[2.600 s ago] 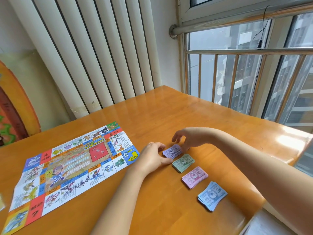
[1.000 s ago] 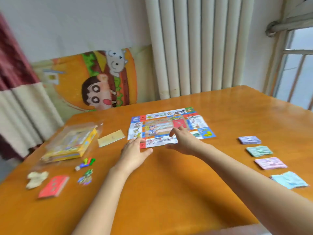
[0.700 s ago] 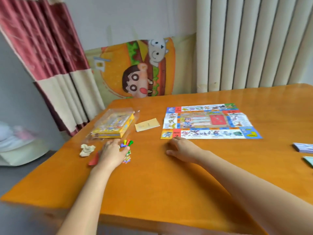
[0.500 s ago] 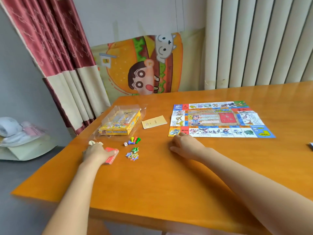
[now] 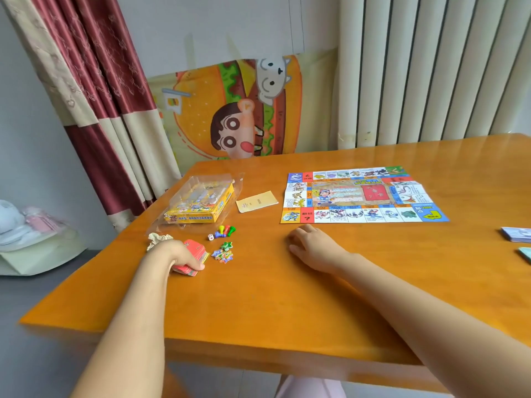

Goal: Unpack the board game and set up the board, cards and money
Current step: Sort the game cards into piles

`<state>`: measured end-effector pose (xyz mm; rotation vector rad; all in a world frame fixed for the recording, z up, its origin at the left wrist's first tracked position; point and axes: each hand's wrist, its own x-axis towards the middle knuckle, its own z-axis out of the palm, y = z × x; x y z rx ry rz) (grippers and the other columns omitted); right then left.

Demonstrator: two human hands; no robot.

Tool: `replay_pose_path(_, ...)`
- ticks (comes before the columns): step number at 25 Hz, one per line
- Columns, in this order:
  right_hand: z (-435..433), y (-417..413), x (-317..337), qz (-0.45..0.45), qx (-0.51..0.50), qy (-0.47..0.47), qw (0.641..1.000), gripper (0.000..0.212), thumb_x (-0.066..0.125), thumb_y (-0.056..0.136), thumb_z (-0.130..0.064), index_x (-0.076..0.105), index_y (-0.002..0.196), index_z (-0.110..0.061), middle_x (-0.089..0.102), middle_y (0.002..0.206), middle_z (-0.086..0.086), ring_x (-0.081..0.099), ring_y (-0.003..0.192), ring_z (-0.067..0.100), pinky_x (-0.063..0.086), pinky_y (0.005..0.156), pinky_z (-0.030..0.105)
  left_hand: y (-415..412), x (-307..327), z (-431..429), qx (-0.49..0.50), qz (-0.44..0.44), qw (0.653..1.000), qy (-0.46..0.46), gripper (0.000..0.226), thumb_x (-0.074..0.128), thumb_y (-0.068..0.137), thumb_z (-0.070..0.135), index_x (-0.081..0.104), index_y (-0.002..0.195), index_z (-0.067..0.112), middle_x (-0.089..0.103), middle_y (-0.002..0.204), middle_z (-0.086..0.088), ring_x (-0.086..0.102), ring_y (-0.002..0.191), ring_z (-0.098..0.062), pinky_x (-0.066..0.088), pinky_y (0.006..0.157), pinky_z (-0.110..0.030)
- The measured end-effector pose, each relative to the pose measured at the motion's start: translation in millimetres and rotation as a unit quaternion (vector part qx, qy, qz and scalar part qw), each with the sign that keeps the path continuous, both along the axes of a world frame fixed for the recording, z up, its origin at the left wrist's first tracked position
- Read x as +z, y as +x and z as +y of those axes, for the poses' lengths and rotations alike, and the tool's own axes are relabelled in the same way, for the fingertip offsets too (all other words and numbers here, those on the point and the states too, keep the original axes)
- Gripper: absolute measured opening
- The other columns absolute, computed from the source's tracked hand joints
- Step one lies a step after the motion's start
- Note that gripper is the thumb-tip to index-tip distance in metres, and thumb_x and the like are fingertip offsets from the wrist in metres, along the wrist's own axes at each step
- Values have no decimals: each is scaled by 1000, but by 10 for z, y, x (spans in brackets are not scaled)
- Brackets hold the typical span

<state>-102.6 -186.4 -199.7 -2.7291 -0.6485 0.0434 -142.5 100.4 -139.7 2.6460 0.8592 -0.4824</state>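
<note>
The game board (image 5: 360, 195) lies unfolded flat on the orange wooden table (image 5: 287, 297). My left hand (image 5: 175, 255) grips a stack of red cards (image 5: 196, 252) near the table's left edge, tilted up off the surface. My right hand (image 5: 313, 247) rests on the table just below the board's lower left corner, fingers loosely curled, holding nothing. Two stacks of paper money (image 5: 517, 234) show at the right edge of the view, partly cut off.
The yellow game box (image 5: 201, 205) sits in clear wrapping at the back left. A pale card (image 5: 256, 201) lies between box and board. Coloured pawns with a die (image 5: 224, 231), small printed tokens (image 5: 223, 252) and crumpled paper (image 5: 156, 239) lie around my left hand.
My view swung left from the money stacks to the board and loose pieces. My left hand reached out to the red cards and took hold of them. My right hand stayed below the board.
</note>
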Motion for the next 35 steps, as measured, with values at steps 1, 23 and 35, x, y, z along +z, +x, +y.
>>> replay_pose_path(1, -16, -41, -14, -6, 1, 7, 1000, 42, 44, 98, -37, 45, 136, -17, 43, 138, 8, 43, 126, 27, 33, 108, 37, -19, -13, -21, 22, -12, 999, -39, 73, 79, 75, 29, 42, 133, 3, 56, 115, -14, 58, 96, -23, 53, 71, -29)
replay_pose_path(23, -1363, -863, 373, 127, -142, 656, 731, 31, 66, 84, -1, 57, 113, 4, 69, 105, 15, 69, 86, 22, 59, 71, 36, -25, -5, -2469, -357, -165, 742, -543, 64, 76, 76, 19, 48, 133, 27, 67, 115, 1, 63, 99, -12, 48, 88, -29)
replay_pose_path(35, -1550, -399, 315, 64, -245, 431, 866, 29, 65, 89, -33, 68, 77, -7, 64, 69, -2, 56, 61, 7, 48, 64, 25, 289, -318, -3060, -65, -163, 556, -812, 22, 48, 94, 8, 60, 112, 14, 72, 99, -9, 69, 89, -20, 54, 85, -37)
